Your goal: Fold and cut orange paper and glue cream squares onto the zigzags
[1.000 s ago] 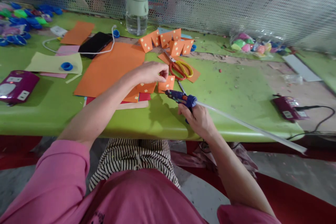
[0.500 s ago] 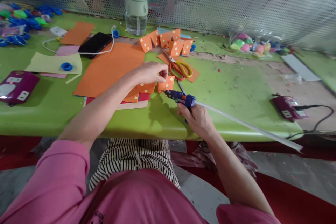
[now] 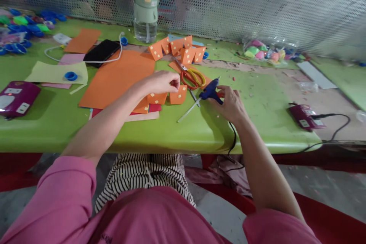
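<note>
My left hand (image 3: 164, 82) has its fingers pinched at the top edge of a folded orange paper piece (image 3: 178, 96) dotted with pale squares. To its right, my right hand (image 3: 231, 103) has its fingers at the handle of a blue glue gun (image 3: 210, 89), low over the table. The gun's nozzle points away from me, and its clear glue stick (image 3: 188, 111) sticks out toward me. Just beyond lie scissors (image 3: 196, 78) with red and yellow handles. Several similar folded orange pieces (image 3: 156, 50) stand farther back.
A large orange sheet (image 3: 122, 72) lies under my left forearm. Behind it are a phone (image 3: 103, 52) with a white cable and a water bottle (image 3: 146, 15). Purple power sockets (image 3: 20, 99) sit at the left; another purple socket (image 3: 305, 116) with a black cord is at the right.
My right hand has swung the glue gun away from the orange piece, to the right, and turned its nozzle from pointing left to pointing away. My left hand stays at the piece.
</note>
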`<state>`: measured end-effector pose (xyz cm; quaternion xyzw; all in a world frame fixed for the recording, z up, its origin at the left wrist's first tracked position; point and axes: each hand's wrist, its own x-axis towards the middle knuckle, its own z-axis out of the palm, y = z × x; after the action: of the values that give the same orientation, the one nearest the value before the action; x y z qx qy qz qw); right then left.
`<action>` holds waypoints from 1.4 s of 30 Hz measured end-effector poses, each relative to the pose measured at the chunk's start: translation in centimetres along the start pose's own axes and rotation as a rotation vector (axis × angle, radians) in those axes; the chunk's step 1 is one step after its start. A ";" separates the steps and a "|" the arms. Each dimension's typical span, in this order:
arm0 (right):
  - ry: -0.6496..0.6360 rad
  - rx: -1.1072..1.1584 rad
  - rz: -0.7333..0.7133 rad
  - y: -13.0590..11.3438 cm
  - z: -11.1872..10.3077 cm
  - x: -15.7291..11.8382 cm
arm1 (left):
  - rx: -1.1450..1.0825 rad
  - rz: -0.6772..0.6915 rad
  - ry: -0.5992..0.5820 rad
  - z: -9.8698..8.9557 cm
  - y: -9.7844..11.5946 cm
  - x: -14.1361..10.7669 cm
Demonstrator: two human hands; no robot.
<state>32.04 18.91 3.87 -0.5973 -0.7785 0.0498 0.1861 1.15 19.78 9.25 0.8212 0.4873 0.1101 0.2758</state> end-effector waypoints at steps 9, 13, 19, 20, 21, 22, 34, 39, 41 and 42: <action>0.155 0.210 -0.110 -7.8 -1.1 -1.5 | -0.142 -0.015 0.027 0.0 -0.7 0.4; 0.121 0.309 -0.175 -11.7 1.1 -0.3 | -0.196 0.007 0.053 0.2 -1.0 0.6; 0.151 0.245 -0.129 -12.4 2.3 1.0 | -0.227 0.013 0.067 0.3 -1.3 0.9; 0.143 0.235 -0.120 -12.5 2.2 1.0 | -0.231 0.011 0.069 0.3 -1.3 1.0; 0.134 0.228 -0.110 -12.5 2.1 1.1 | -0.233 0.010 0.071 0.3 -1.3 1.0; 0.127 0.226 -0.101 -12.6 2.1 1.1 | -0.234 0.010 0.073 0.3 -1.3 1.1; 0.164 0.296 -0.083 -12.6 2.3 1.3 | -0.241 0.038 0.081 0.3 -1.5 1.2; 0.119 0.428 0.061 -12.1 1.3 -0.6 | -0.257 0.026 0.135 -0.1 -1.3 0.8; 0.062 0.505 0.122 -11.9 1.5 -1.2 | -0.233 0.004 0.172 -0.2 -0.9 0.5; 0.038 0.531 0.146 -11.9 1.8 -1.3 | -0.227 -0.007 0.190 -0.2 -0.8 0.4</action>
<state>20.90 14.57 5.47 -0.5829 -0.6895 0.2541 0.3467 0.73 20.49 8.93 0.7688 0.4986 0.2407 0.3200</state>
